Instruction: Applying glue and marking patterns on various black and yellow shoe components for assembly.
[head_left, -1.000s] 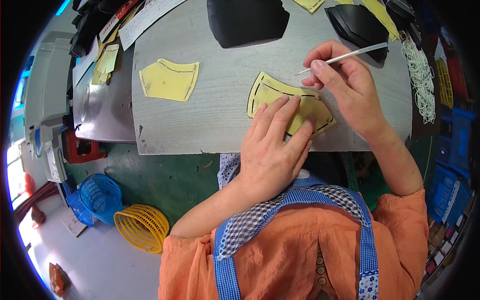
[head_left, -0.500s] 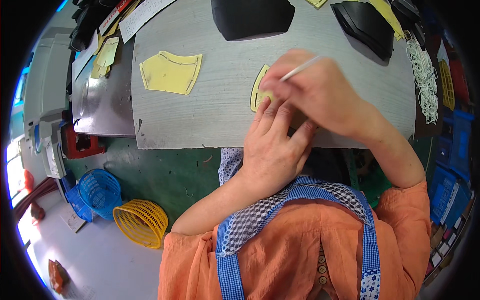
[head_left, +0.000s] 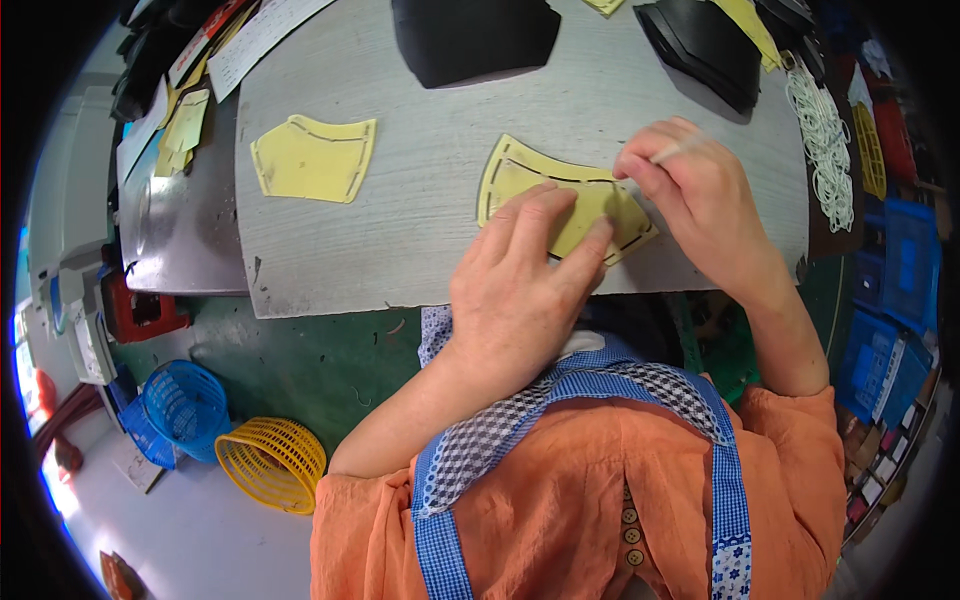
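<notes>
Under my left hand (head_left: 520,265) lies a yellow template (head_left: 530,175) with dark slots along its borders and a thin dark edge at its rim. The fingers of that hand are spread and press it flat near the table's front edge. My right hand (head_left: 700,190) is closed around a slim white pen (head_left: 680,150), which is partly blurred. Its tip end is at the upper right border of the template, over the slotted line. A second yellow template (head_left: 315,160) lies apart to the left.
Black cut pieces (head_left: 475,40) lie at the back of the grey table (head_left: 400,235), with a stack of black pieces (head_left: 700,50) to their right. White cord (head_left: 825,150) hangs along the right edge. Blue (head_left: 185,405) and yellow baskets (head_left: 270,455) stand on the floor at left.
My right hand has moved right and off the template's middle, baring more of it. My left hand has shifted slightly left, with its fingers more spread. The whole view has shifted a little.
</notes>
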